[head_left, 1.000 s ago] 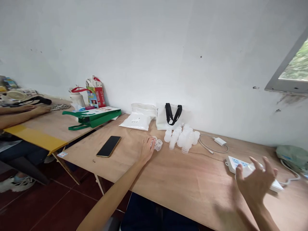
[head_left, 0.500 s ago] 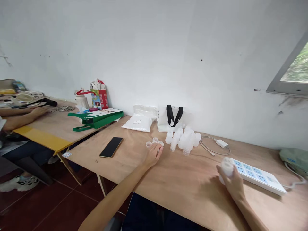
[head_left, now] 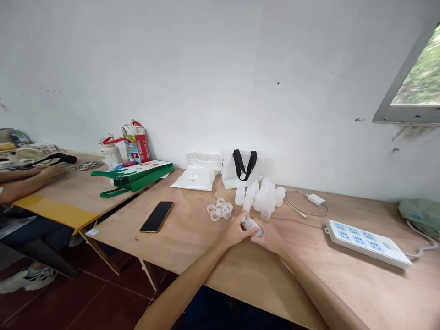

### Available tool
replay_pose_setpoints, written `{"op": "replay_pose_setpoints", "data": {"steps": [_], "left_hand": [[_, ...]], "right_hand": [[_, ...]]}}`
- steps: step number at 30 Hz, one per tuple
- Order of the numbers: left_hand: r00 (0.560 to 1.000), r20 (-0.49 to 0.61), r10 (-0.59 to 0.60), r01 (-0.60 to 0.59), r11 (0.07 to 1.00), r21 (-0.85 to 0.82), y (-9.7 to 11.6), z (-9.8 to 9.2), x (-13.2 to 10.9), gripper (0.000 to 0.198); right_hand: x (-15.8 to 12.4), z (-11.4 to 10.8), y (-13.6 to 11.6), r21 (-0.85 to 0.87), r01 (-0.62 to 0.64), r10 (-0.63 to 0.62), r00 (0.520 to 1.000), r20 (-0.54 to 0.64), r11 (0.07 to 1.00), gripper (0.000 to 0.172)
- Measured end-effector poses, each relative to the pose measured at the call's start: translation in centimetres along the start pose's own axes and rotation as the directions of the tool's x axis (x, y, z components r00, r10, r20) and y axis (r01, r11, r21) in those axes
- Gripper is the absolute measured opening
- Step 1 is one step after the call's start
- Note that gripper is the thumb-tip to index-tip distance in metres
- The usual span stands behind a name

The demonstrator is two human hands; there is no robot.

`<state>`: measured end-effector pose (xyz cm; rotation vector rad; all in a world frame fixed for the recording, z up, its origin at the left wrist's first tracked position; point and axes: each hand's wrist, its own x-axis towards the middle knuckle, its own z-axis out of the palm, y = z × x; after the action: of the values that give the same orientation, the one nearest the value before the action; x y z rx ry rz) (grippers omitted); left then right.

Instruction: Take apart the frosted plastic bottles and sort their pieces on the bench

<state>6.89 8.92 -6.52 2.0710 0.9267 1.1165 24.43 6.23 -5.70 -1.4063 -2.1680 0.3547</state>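
Observation:
My two hands meet over the table, in front of the group of bottles, holding one small translucent plastic bottle (head_left: 257,229) tilted to the left. The fingers of my left hand (head_left: 236,231) close round its clear left end; whether a separate cap or ring is there, I cannot make out. My right hand (head_left: 270,236) grips the bottle's body from the right. Just beyond them, several white translucent bottles (head_left: 264,198) are clustered, some upright. A loose group of clear plastic rings (head_left: 220,209) lies to the left of the bottles.
A phone (head_left: 157,217) lies left of the rings. Along the wall are a white plastic packet (head_left: 195,178) and a white bag with black handles (head_left: 228,172). A charger cable (head_left: 316,200) and a power strip (head_left: 367,243) lie right. Another person's hand (head_left: 51,172) rests at the left table.
My right hand has brought the bottle leftward from beside the power strip to the middle. My left hand has left the ring group and moved right to the bottle. The view has shifted slightly.

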Motion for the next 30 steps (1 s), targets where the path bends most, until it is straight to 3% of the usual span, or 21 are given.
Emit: {"op": "replay_pose_setpoints", "data": {"steps": [4, 6, 8, 11, 15, 18, 21, 23, 25, 28, 30], "left_hand": [[0.996, 0.091, -0.025, 0.030, 0.998, -0.055, -0.3, -0.5, 0.2, 0.041], [0.993, 0.087, -0.075, 0.079, 0.996, -0.042, -0.4, -0.5, 0.2, 0.047], [0.991, 0.069, -0.117, 0.120, 0.992, -0.039, -0.5, -0.4, 0.2, 0.052], [0.985, 0.062, -0.160, 0.162, 0.986, -0.029, -0.6, -0.2, 0.2, 0.058], [0.962, 0.076, -0.263, 0.268, 0.961, -0.062, -0.7, 0.0, 0.5, 0.062], [0.959, 0.045, -0.279, 0.282, 0.956, -0.081, -0.5, -0.2, 0.3, 0.061], [0.992, 0.010, -0.122, 0.122, 0.992, 0.002, 0.1, -0.8, -0.1, 0.044], [0.998, 0.054, -0.030, 0.028, 0.998, 0.048, 0.4, -1.1, -0.4, 0.034], [0.997, 0.073, -0.013, 0.010, 0.999, 0.048, 0.4, -1.0, -0.4, 0.031], [0.993, -0.086, -0.085, 0.086, 0.996, 0.013, 0.0, -0.7, 0.0, 0.034], [0.967, -0.211, -0.142, 0.140, 0.990, -0.028, -0.3, -0.5, 0.3, 0.039]], "right_hand": [[0.5, -1.8, -0.5, 0.041, -0.022, 0.011, 0.970, 0.242, 0.999, 0.007], [0.2, -1.9, -0.7, -0.005, -0.030, 0.030, 0.960, 0.277, 1.000, 0.006], [-0.3, -1.2, -0.8, -0.151, -0.016, 0.046, 0.978, 0.202, 0.988, 0.010], [-1.2, 0.5, -0.7, -0.430, -0.054, 0.064, 0.998, 0.009, 0.901, 0.017], [-1.5, 1.7, -0.3, -0.575, -0.005, -0.086, 0.988, -0.130, 0.818, 0.029], [-1.1, 1.5, 0.0, -0.552, -0.023, -0.083, 0.983, -0.166, 0.834, 0.026], [-0.8, 1.0, 0.2, -0.467, -0.083, 0.020, 0.990, -0.138, 0.880, 0.018], [-0.9, 0.6, 0.1, -0.436, -0.064, 0.033, 0.996, -0.080, 0.897, 0.019], [-1.0, 0.3, -0.2, -0.421, -0.054, 0.035, 0.998, -0.053, 0.905, 0.019], [-1.0, 0.1, -0.6, -0.406, -0.108, 0.080, 0.993, -0.086, 0.908, 0.015], [-0.9, 0.1, -0.7, -0.396, -0.160, 0.122, 0.985, -0.119, 0.904, 0.015]]}}
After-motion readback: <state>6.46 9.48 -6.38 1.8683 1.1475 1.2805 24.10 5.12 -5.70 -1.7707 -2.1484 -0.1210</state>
